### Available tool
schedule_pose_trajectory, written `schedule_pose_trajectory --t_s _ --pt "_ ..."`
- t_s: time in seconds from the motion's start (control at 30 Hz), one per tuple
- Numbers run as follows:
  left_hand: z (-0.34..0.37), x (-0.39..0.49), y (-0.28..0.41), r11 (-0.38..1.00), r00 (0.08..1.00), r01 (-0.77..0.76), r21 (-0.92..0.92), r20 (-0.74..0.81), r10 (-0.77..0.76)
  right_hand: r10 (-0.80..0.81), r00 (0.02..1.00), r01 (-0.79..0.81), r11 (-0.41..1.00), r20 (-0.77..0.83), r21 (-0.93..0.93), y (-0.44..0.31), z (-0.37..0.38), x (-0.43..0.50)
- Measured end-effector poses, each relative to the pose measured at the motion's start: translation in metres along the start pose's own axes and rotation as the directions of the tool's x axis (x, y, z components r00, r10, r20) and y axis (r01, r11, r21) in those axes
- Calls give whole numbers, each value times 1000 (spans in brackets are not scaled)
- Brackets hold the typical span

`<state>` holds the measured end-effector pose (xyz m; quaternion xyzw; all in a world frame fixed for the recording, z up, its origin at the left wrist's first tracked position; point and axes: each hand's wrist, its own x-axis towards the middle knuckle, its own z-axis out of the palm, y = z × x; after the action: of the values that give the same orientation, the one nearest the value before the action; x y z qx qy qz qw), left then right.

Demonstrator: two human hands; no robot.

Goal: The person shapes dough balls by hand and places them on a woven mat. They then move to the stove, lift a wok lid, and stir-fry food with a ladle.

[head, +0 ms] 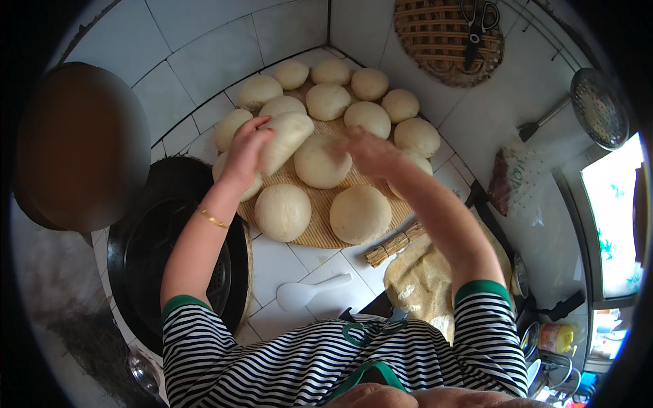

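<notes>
My left hand grips a pale steamed bun, tilted on its side above the round woven mat. My right hand is blurred at the right side of a large round bun in the middle of the mat. Whether its fingers touch that bun cannot be told. Several more buns surround both hands on the mat. Two of them, a left front bun and a right front bun, lie nearest to me. My left forearm and hand partly cover the buns on the left.
On my left is a black wok with a perforated plate inside. A white rice paddle lies on the tiled counter, left of a straw brush and a crumpled tan cloth. A skimmer and scissors hang on the right wall.
</notes>
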<state>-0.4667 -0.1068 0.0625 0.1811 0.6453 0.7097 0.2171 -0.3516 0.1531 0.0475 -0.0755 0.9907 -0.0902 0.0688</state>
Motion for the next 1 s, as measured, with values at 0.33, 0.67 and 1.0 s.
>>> schedule_pose_trajectory --t_s 0.33,0.67,1.0 --pt "10 -42 59 338 691 -541 770 178 701 58 962 -75 996 -268 -55 -29 32 -2" --pt "-11 -55 28 514 898 -354 782 130 421 -13 999 11 999 52 40 -13 4 15" --pt "17 8 -9 470 996 -72 880 42 73 43 992 -9 960 -116 281 18 -34 -46"
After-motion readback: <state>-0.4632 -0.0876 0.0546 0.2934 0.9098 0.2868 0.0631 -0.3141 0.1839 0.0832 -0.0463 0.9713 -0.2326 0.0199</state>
